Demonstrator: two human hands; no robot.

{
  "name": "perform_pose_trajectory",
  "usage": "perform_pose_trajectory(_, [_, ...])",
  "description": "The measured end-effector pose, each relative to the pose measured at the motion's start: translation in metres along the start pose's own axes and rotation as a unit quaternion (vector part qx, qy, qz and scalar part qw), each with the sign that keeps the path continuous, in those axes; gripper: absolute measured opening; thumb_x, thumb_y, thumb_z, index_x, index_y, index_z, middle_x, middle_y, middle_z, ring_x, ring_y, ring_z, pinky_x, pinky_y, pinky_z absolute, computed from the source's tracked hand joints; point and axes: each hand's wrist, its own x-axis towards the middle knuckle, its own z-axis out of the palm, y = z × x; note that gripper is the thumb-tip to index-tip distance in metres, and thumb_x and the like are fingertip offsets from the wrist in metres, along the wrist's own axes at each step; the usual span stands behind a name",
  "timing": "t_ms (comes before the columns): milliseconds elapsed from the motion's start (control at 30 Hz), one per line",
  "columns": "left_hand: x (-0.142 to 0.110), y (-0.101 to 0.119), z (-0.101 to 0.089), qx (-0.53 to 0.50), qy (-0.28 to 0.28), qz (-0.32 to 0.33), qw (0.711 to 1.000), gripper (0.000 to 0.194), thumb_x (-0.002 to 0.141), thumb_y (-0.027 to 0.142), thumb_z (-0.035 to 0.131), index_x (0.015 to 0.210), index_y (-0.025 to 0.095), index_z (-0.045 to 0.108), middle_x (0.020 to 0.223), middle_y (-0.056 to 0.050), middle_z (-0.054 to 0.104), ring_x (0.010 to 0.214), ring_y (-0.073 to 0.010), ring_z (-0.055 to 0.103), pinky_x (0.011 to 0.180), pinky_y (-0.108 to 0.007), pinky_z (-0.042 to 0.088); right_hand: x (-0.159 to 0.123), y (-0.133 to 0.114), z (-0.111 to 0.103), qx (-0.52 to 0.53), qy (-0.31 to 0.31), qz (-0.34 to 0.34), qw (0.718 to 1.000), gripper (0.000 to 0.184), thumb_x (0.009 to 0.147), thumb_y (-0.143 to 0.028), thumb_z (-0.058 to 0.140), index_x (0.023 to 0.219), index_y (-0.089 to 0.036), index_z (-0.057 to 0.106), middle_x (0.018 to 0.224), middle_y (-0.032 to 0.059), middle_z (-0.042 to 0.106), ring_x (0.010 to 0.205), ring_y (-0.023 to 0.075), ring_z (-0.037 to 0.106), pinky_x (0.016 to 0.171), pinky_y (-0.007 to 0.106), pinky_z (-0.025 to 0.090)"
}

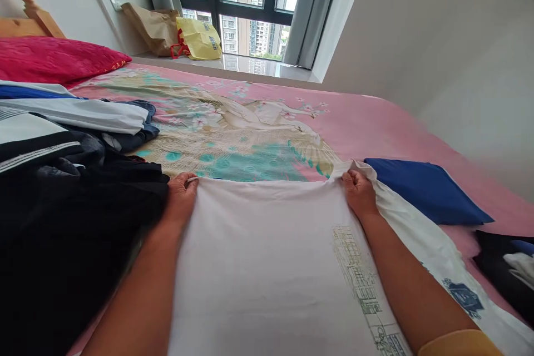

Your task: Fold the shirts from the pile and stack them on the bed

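Note:
A white printed T-shirt (267, 256) is stretched between both hands over the bed, its far edge nearly straight. My left hand (182, 193) pinches the far left corner, fingers closed on the cloth. At the far right, my right hand (359, 192) grips the other corner, where the fabric bunches up. Part of the shirt with a dark blue print hangs out beyond my right forearm; whether it is folded or a sleeve side I cannot tell. A folded navy blue garment (425, 189) lies just right of my right hand. Black clothing (83, 217) lies beside my left hand.
Piled clothes, including a white garment (92, 114), cover the bed's left side. A red pillow (62, 61) lies behind them. Dark clothing (509, 272) sits at the right edge. The pink patterned bedsheet (354, 117) reaches the window sill, which holds a brown paper bag (152, 28) and yellow bag (200, 39).

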Motion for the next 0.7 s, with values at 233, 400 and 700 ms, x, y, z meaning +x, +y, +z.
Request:
perform_pose_trajectory(233, [0.006,-0.013,0.006,0.041,0.037,0.011,0.998,0.041,0.067,0.039,0.052,0.098,0.016,0.065,0.088,-0.007,0.062,0.087,-0.0237,0.058,0.085,-0.036,0.047,-0.075,-0.06,-0.035,0.018,0.004,-0.229,0.973,0.053,0.086,-0.045,0.042,0.13,-0.014,0.045,0.133,0.0146,0.048,0.13,0.0248,0.035,0.107,0.046,0.028])
perform_pose_trajectory(400, [0.009,-0.016,0.007,0.059,0.049,0.01,0.997,0.048,0.067,0.043,0.053,0.104,0.015,0.064,0.079,-0.005,0.059,0.081,-0.0222,0.056,0.084,-0.036,0.047,-0.139,-0.076,-0.063,-0.09,-0.348,-0.379,0.852,0.058,0.089,-0.049,0.04,0.141,-0.026,0.032,0.148,0.0048,0.03,0.137,0.0201,0.024,0.113,0.043,0.02])
perform_pose_trajectory(700, [0.013,-0.012,0.006,0.06,0.032,0.002,0.998,0.041,0.067,0.043,0.051,0.092,0.014,0.066,0.08,-0.007,0.06,0.082,-0.0224,0.056,0.088,-0.036,0.045,-0.057,0.029,-0.071,-0.237,-0.195,-0.167,0.937,0.063,0.091,-0.054,0.029,0.144,-0.02,0.028,0.149,0.0076,0.027,0.138,0.0228,0.021,0.112,0.045,0.021])
